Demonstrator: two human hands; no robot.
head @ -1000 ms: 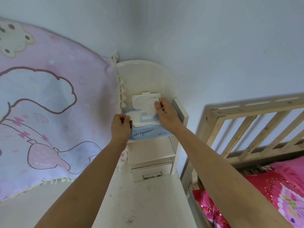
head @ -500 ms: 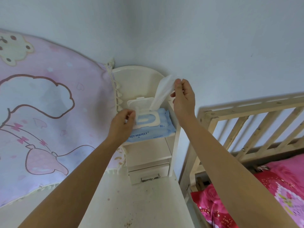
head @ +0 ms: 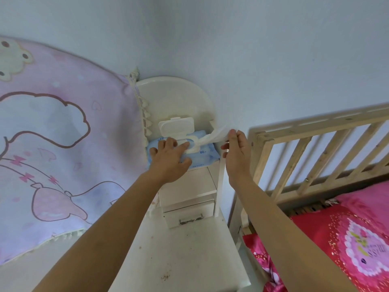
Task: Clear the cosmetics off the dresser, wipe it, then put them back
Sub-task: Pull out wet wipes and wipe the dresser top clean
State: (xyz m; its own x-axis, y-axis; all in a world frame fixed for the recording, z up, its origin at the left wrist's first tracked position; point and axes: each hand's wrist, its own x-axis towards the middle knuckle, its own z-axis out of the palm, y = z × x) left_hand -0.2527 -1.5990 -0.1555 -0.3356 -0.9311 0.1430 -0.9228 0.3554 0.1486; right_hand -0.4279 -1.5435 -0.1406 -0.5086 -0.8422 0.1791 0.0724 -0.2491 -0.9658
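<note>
A blue pack of wet wipes (head: 207,155) lies on the small white shelf unit (head: 197,186) at the back of the white dresser top (head: 185,253). Its white flip lid (head: 176,127) stands open. My left hand (head: 170,157) presses flat on the pack with spread fingers. My right hand (head: 236,150) pinches a white wipe (head: 214,135) that stretches from the pack's opening out to the right. No cosmetics are in view on the dresser.
A pink cartoon-print cloth (head: 59,148) hangs over the mirror area at the left. A wooden bed rail (head: 315,148) and pink bedding (head: 347,239) lie close on the right. The shelf unit has a small drawer with a metal handle (head: 190,220). The dresser top shows brown specks.
My right hand has swung from above the pack down and to the right, drawing the wipe sideways. My left hand has slid from the pack's left edge onto its top, near the opening.
</note>
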